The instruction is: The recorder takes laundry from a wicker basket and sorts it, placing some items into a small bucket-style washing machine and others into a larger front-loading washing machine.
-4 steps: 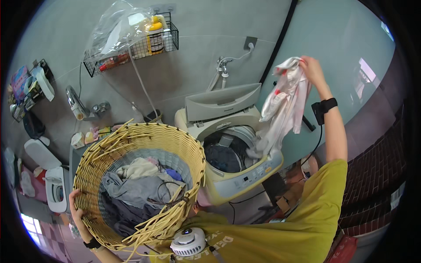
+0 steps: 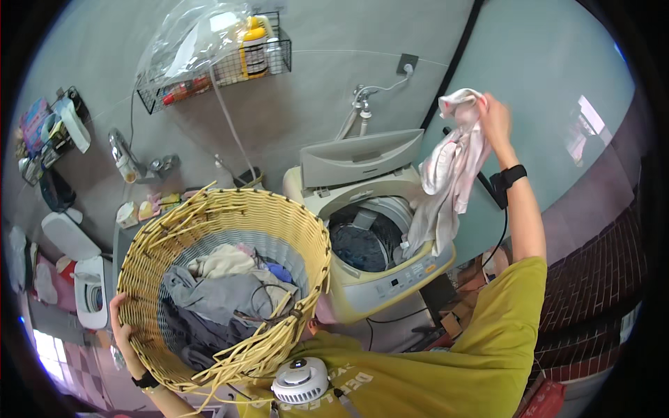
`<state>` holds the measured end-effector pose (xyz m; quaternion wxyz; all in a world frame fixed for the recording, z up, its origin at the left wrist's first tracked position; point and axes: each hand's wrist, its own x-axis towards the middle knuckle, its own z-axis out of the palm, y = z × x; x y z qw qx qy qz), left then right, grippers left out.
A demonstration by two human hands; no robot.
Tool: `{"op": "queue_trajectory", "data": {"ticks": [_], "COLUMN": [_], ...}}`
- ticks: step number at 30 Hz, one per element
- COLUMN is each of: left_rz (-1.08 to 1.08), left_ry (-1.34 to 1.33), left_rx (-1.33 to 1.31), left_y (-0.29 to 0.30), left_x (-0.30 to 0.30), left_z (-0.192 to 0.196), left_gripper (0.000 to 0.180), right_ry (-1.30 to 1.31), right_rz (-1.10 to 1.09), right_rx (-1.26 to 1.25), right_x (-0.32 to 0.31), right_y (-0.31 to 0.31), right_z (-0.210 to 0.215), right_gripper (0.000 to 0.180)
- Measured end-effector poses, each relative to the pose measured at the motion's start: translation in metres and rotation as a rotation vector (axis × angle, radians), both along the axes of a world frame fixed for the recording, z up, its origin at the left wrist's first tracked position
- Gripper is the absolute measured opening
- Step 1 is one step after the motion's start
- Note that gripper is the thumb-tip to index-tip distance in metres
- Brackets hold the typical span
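The right hand (image 2: 493,115) was raised high, its fingers pinched shut on the top edge of a pale cloth (image 2: 449,174), which hung down from that grip in a long loose fold. The bottom of the cloth trailed to the front rim of the washing machine (image 2: 376,279), just beside the open drum where dark laundry already lay. To my eye the cloth would go in cleanest if the hand came over the middle of the opening before letting go, so that the tail did not drape over the control panel or catch on the raised lid (image 2: 359,157). The left hand (image 2: 120,324) was clamped around the rim of a woven basket (image 2: 230,209), holding it tilted against the body, well apart from the cloth. Grey and cream clothes were heaped inside it, and loose cane strands stuck out at its near edge, which looked likely to snag fabric if things were pulled out carelessly.
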<state>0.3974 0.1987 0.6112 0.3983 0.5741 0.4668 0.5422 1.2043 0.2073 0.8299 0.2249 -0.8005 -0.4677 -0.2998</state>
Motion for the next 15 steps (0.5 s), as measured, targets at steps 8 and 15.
{"op": "queue_trajectory", "data": {"ticks": [8, 15], "left_rz": [0.049, 0.045], "left_ry": [-0.103, -0.080], "left_rx": [-0.104, -0.111], "left_y": [-0.013, -0.025], "left_x": [0.044, 0.040], "left_z": [0.037, 0.039], "left_gripper": [0.059, 0.057], "right_ry": [0.340, 0.166], "right_rz": [0.363, 1.245], "right_rx": [-0.528, -0.679], "right_x": [-0.005, -0.280], "right_y": [0.018, 0.047], "right_z": [-0.092, -0.043], "right_gripper": [0.019, 0.022]}}
